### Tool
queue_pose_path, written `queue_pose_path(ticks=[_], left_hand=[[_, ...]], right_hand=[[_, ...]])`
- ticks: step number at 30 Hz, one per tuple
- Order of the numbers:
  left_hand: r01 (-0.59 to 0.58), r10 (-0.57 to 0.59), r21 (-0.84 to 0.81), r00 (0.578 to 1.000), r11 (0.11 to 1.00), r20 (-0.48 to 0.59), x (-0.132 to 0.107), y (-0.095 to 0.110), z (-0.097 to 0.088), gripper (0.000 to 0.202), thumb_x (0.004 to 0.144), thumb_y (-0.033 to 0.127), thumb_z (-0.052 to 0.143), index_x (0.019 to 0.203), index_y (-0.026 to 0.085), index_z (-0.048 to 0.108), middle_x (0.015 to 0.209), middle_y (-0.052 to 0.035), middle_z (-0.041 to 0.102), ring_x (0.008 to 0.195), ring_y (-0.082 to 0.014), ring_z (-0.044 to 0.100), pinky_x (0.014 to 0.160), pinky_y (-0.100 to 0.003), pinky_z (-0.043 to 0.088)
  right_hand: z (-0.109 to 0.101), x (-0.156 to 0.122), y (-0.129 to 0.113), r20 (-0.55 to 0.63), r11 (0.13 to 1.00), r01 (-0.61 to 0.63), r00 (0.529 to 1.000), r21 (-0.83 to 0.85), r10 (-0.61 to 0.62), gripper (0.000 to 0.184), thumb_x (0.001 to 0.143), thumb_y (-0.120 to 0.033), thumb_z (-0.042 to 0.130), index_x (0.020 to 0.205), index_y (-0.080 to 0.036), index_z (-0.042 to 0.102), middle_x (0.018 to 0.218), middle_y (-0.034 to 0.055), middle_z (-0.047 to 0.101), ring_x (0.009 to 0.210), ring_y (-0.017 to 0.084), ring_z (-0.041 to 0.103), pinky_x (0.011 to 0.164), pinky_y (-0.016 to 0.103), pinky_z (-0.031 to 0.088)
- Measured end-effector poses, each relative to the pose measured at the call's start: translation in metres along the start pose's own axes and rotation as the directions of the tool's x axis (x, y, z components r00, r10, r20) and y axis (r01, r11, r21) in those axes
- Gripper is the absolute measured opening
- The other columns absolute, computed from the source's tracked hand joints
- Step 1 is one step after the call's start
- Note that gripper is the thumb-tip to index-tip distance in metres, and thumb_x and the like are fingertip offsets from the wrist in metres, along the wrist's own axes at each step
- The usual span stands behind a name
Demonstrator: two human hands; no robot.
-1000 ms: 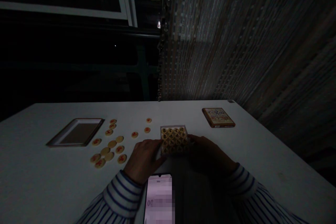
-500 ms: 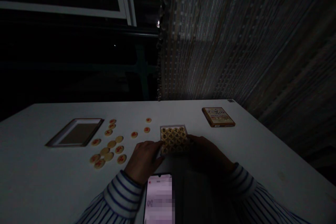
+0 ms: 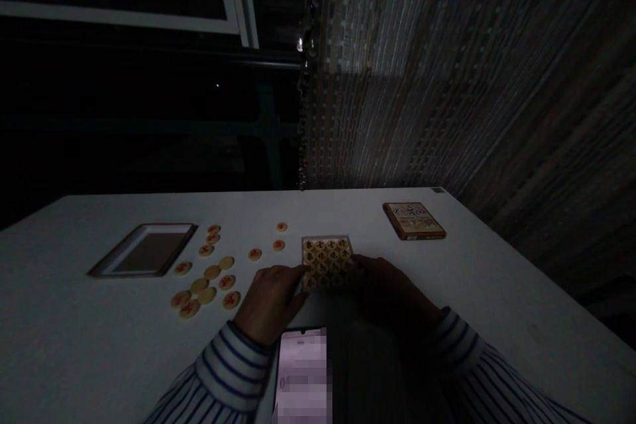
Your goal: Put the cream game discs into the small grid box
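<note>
A small box tray stands between my hands, filled with rows of round Chinese chess pieces marked in black. My left hand closes on its left side, thumb low and fingers along the edge. On the opposite side is my right hand, in deep shadow, its fingertips against the tray's right edge. Left of my left hand lie loose chess pieces, several showing red characters and several blank face up. Shadow hides the tray's near right part.
At the left of the white table lies an open, shallow box part. A printed box lid rests at the right. Below my left hand, a lit phone lies near the front. A bead curtain hangs behind.
The tray has shifted very slightly left and away from me between my hands. The loose pieces and both box parts have stayed put.
</note>
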State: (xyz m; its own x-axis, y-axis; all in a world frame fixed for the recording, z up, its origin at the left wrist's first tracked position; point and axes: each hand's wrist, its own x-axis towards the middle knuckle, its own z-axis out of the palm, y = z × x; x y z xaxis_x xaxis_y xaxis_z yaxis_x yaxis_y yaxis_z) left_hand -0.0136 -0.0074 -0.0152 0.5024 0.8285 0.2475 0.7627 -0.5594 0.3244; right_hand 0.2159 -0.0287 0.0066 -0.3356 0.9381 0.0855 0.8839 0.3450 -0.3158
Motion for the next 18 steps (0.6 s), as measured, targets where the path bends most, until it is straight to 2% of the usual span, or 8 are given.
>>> queue_pose_path(ticks=[11,18], left_hand=[[-0.018,0.017,-0.007,0.999,1.0,-0.036,0.001,0.0,0.0,0.035,0.074,0.027,0.053,0.109,0.021,0.055,0.096,-0.007,0.065,0.091,-0.0219,0.057,0.08,-0.039,0.043],[-0.021,0.021,0.003,1.0,1.0,-0.014,0.001,0.0,-0.001,0.036,0.074,0.027,0.053,0.11,0.021,0.054,0.097,-0.007,0.065,0.092,-0.0223,0.057,0.081,-0.039,0.042]], right_hand=[[0.012,0.0,0.01,0.056,0.981,0.04,0.998,-0.192,-0.03,0.027,0.077,-0.03,0.046,0.098,-0.02,0.059,0.093,0.007,0.063,0.082,0.02,0.057,0.072,0.031,0.04],[0.007,-0.003,0.008,0.085,0.98,0.084,0.994,-0.179,-0.07,0.024,0.078,-0.026,0.046,0.097,-0.021,0.06,0.095,0.0068,0.062,0.089,0.018,0.054,0.079,0.029,0.037]])
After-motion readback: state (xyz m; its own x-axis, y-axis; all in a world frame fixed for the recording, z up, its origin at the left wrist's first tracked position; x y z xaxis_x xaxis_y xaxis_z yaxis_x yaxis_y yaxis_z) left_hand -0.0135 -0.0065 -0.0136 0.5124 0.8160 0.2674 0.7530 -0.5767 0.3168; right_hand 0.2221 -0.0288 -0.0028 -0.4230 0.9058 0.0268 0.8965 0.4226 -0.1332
